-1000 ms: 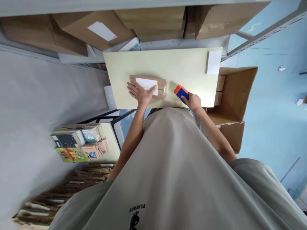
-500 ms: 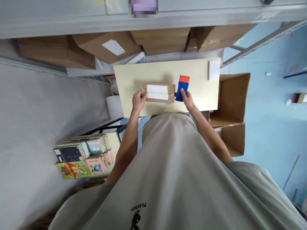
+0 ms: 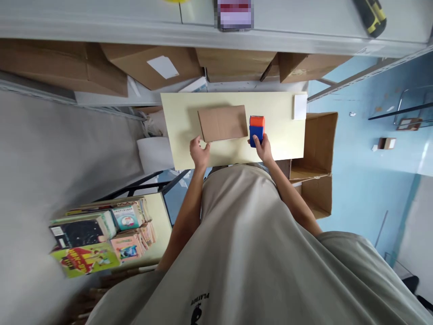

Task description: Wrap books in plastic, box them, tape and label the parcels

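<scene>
A small brown cardboard box [image 3: 223, 123] lies on the pale yellow tabletop [image 3: 181, 113], a plain brown face turned up. My left hand [image 3: 199, 152] is at the box's near left corner, fingers and thumb apart; whether the thumb touches the cardboard I cannot tell. To the right of the box, my right hand [image 3: 264, 148] grips a blue and orange hand-held device [image 3: 257, 132], its thumb on the blue part and the orange end pointing away from me. What kind of device it is does not show clearly.
A white stack of paper or labels [image 3: 299, 107] sits at the far right corner. Large cartons [image 3: 237, 63] fill the shelf behind. An open carton [image 3: 314, 146] stands to the right, books [image 3: 88, 230] lie at lower left. A yellow-black tool handle [image 3: 374, 20] rests on the upper shelf.
The box has turned over: its white-labelled, taped side faced up before, a plain side now. My left hand has let go of it. My right hand still holds the blue and orange device.
</scene>
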Tool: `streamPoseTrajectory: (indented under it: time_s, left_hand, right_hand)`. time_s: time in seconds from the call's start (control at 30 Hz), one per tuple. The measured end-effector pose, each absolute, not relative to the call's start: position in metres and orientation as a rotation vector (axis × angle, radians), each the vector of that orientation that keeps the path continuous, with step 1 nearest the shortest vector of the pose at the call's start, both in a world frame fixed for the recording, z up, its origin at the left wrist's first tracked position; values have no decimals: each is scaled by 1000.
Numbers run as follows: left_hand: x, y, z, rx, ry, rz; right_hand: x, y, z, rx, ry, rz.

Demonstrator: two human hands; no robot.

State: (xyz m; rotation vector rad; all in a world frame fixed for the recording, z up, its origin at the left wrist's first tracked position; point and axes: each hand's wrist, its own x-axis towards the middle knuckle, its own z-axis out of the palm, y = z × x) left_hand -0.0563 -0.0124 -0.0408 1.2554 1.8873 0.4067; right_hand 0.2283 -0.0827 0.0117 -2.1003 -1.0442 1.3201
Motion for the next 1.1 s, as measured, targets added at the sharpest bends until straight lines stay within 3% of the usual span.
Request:
streamPoseTrajectory:
  time_s: [0.4,0.57,0.67,0.83,1.1]
  left_hand:
    - [-50,-40,60,1554,1368,568]
    - [-53,-39,85,1695,1311,798]
    - [-47,-46,108,1810,1279,784]
    - [-7,-68,124,1956,1239,671]
    - [68,-102,114,2055,1313,640]
  right_hand:
    - [180,-124,64,-1549,-419,1765]
    - [186,-133,65,-1420,-640,1907]
    - [216,-132,55,-1574,-1146,1750]
    - [289,-117,26,-1578,-2066,1214]
    - [382,-100,18,-1330,-2444,888]
